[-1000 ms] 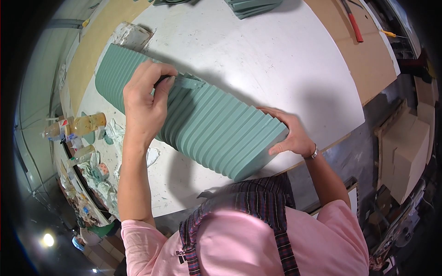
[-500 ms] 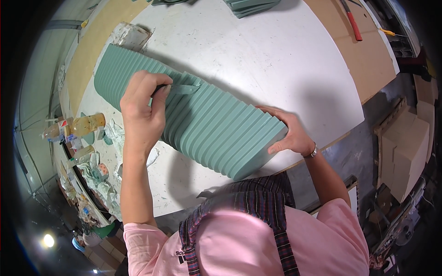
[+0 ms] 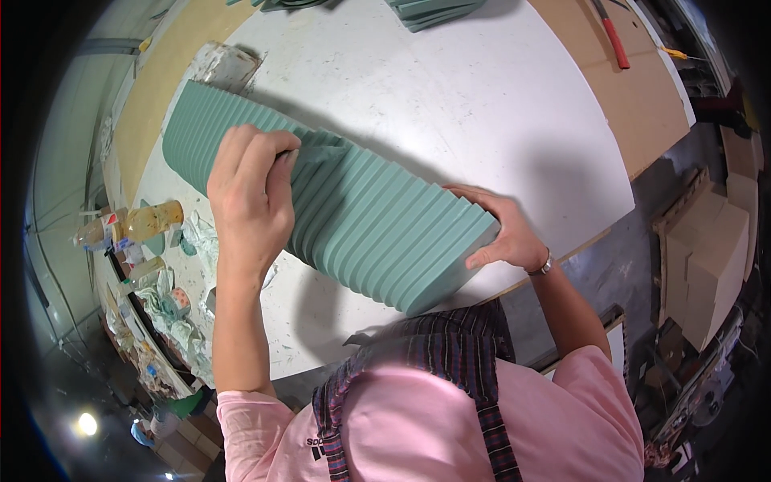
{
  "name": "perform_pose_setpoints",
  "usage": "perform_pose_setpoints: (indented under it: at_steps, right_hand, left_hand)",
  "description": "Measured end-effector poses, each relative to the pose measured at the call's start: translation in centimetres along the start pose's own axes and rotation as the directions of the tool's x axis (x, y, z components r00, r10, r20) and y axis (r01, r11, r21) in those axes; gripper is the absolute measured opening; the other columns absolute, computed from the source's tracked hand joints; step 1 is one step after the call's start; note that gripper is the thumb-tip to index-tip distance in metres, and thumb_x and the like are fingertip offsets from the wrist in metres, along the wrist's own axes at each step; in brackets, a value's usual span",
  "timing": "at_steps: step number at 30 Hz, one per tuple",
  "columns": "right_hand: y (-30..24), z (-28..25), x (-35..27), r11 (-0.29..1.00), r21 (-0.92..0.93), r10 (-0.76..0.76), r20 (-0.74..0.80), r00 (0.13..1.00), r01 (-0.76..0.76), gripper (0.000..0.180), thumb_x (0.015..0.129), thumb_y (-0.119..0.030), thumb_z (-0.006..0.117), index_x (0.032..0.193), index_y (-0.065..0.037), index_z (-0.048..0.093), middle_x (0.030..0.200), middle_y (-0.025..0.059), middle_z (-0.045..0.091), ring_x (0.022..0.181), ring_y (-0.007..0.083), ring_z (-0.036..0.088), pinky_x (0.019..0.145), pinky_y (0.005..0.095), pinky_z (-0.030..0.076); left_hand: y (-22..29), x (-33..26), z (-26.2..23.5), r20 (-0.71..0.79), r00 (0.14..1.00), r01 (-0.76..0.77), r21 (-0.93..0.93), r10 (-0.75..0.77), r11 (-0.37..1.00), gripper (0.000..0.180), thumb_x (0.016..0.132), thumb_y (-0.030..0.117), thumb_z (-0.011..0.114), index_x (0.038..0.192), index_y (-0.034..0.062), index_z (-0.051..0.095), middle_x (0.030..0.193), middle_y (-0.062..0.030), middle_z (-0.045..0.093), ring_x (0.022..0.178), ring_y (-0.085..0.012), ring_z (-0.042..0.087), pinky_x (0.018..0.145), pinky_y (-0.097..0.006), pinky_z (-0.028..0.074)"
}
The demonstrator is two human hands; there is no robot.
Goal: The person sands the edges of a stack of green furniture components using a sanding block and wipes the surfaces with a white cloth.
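Observation:
A long row of green sole-shaped sheets (image 3: 393, 221), stacked face to face and stepped like a fan, lies slantwise across the white tabletop. My right hand (image 3: 514, 234) grips its near right end, thumb on the end face and fingers round the far edge. Over the middle of the row, my left hand (image 3: 250, 189) is closed on a flat-bladed tool (image 3: 325, 153) with a dark handle. Its pale blade is blurred and lies against the upper edges of the sheets. My fingers hide most of the handle.
Beyond the row's far left end sits a smeared whitish block (image 3: 226, 66). More green pieces (image 3: 434, 12) lie at the far edge. A red-handled tool (image 3: 616, 44) is at far right. Bottles (image 3: 152, 221) and crumpled paper (image 3: 202, 234) are on the left; cardboard boxes (image 3: 707, 249) stand at right.
The tool in my left hand has shifted slightly and its blade has turned more edge-on and blurred. My right hand and the stack hold nearly the same place.

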State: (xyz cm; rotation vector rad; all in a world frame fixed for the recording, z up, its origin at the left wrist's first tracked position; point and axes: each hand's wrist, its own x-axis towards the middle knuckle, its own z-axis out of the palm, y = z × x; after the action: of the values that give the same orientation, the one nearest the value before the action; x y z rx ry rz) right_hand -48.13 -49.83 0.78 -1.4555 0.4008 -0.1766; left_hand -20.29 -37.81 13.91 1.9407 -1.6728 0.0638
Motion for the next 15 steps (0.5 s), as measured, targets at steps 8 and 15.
perform_pose_setpoints:
  at_steps: [8, 15]
  right_hand:
    - [0.06, -0.01, 0.05, 1.0, -0.029, -0.011, 0.001, 1.0, 0.011, 0.096, 0.054, -0.037, 0.086, 0.135, 0.001, 0.053, 0.133, 0.0167, 0.057, 0.123, 0.0275, 0.054, 0.105, 0.0378, 0.041]
    - [0.13, -0.06, 0.0, 1.0, -0.015, -0.008, 0.001, 1.0, 0.008, 0.096, 0.054, -0.038, 0.086, 0.135, 0.001, 0.053, 0.134, 0.0175, 0.056, 0.123, 0.0283, 0.054, 0.105, 0.0381, 0.041]
  left_hand:
    - [0.21, 0.09, 0.18, -0.01, 1.0, -0.006, 0.023, 0.006, 1.0, 0.018, 0.072, -0.013, 0.061, 0.084, 0.0009, 0.061, 0.072, -0.0104, 0.05, 0.068, -0.0273, 0.05, 0.06, -0.037, 0.042]
    - [-0.17, -0.21, -0.32, -0.008, 0.996, 0.088, -0.043, -0.089, 0.995, 0.017, 0.076, -0.013, 0.059, 0.087, -0.0006, 0.061, 0.077, -0.0103, 0.054, 0.069, -0.0243, 0.053, 0.064, -0.031, 0.044]
